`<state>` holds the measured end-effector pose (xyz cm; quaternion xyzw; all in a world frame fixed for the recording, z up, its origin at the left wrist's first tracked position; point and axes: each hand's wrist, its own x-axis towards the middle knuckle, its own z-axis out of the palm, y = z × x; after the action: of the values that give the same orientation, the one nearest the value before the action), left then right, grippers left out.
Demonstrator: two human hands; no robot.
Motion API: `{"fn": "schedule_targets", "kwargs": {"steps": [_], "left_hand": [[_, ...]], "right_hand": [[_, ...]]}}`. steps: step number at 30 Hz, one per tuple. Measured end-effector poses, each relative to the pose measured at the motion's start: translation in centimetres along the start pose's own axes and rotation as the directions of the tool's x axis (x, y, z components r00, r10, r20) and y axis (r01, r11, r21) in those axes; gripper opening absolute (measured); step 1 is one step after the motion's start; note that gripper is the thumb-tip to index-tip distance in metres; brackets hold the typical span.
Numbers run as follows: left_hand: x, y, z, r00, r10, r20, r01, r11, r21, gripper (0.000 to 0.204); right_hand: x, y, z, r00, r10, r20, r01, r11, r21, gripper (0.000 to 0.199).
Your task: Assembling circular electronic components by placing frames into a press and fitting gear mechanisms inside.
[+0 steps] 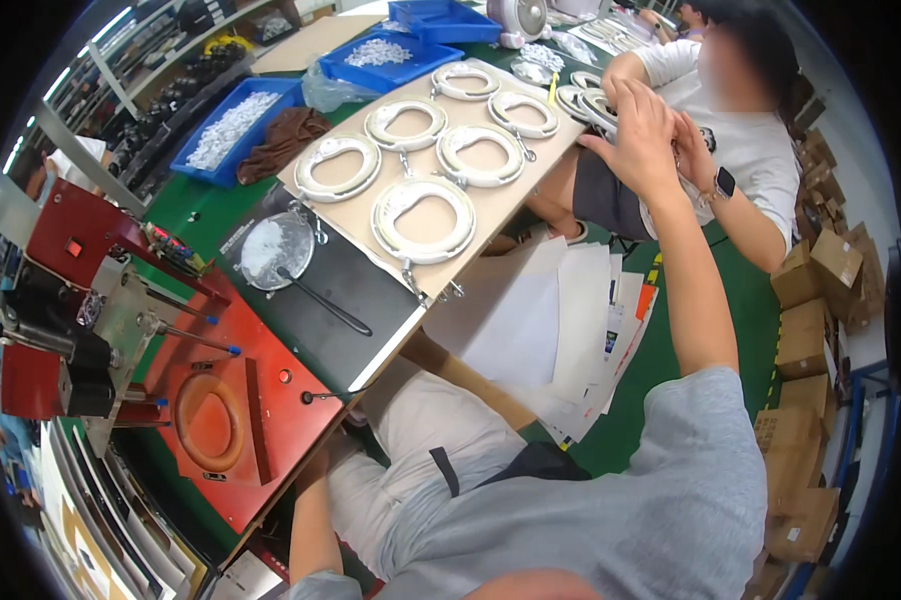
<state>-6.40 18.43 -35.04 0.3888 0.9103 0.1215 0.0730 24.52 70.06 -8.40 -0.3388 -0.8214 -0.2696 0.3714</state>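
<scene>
Overlapping pale rings (582, 104) lay just left of the right hand (642, 135), its thumb and fingers apart, grip unclear; the nearest ring's oval slanted toward lower right. The left hand was hidden.

Green bench (210, 215): red press (195, 335), black mat (370, 290), blue trays (288, 95); tan board (345, 225): white rings (420, 252).

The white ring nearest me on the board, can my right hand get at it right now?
Probably yes: nothing covers the white ring on the board, though the right hand is over beside the co-worker and would have to swing left.
</scene>
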Motion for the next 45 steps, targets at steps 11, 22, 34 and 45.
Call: {"fn": "schedule_targets", "kwargs": {"steps": [11,22,34,45], "left_hand": [[0.1,1.2,-0.8,0.986,-0.015,0.168,-0.003,0.995,0.104,0.033],[-1.9,14.1,-7.4,0.79,0.569,0.227,-0.211,0.6,-0.771,0.016],[2.8,28.0,-13.6,0.829,0.494,-0.262,-0.293,-0.016,-0.956,0.061],[1.8,24.4,-13.3,0.938,0.266,-0.223,-0.14,-0.3,-0.944,0.051]], "right_hand": [[-4.2,2.4,-2.9,0.997,-0.064,0.031,0.067,0.993,-0.096,0.046],[-6.0,-5.3,-6.0,0.994,-0.043,-0.103,0.062,0.98,0.191,0.047],[-7.2,-18.4,-10.0,0.98,-0.14,-0.142,0.194,0.829,0.524,0.035],[-8.2,-23.8,-9.6,0.983,-0.165,-0.082,0.176,0.7,0.692,0.048]]}}
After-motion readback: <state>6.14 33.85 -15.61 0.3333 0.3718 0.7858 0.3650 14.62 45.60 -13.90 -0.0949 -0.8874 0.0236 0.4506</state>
